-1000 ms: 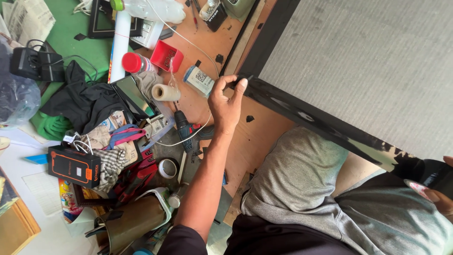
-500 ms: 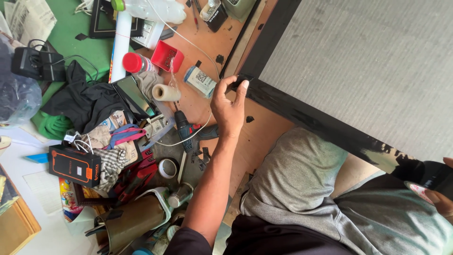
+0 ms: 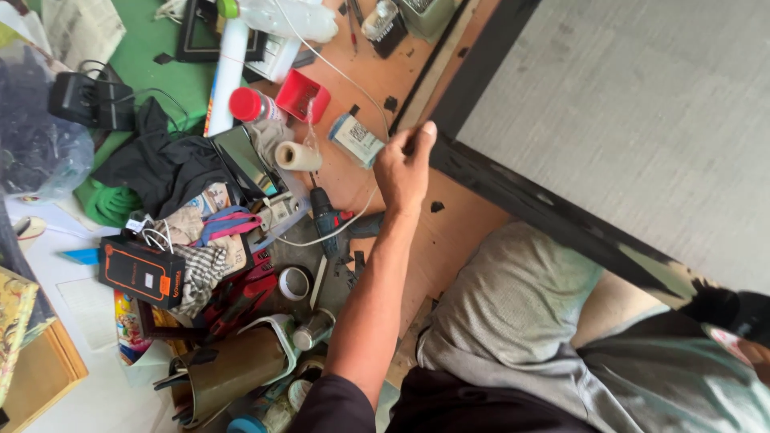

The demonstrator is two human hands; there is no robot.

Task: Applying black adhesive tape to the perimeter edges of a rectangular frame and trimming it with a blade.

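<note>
The black frame (image 3: 553, 216) ran diagonally across the view, bordering a grey woven panel (image 3: 642, 104). The left hand (image 3: 405, 172) was at the frame's corner, fingers curled together against the black edge, thumb raised along it; whether anything small was pinched in the grip could not be told. At the far lower end of the frame, the right hand (image 3: 742, 333) showed only in part at the picture's edge; its grip could not be told. Just beside the left grip lay a small labelled box (image 3: 357, 139). Below it, on the brown bench (image 3: 457, 232), a cordless drill (image 3: 327, 220) and white cord (image 3: 337, 232). Further off: a red cup (image 3: 303, 96) and a tape roll (image 3: 297, 156).
</note>
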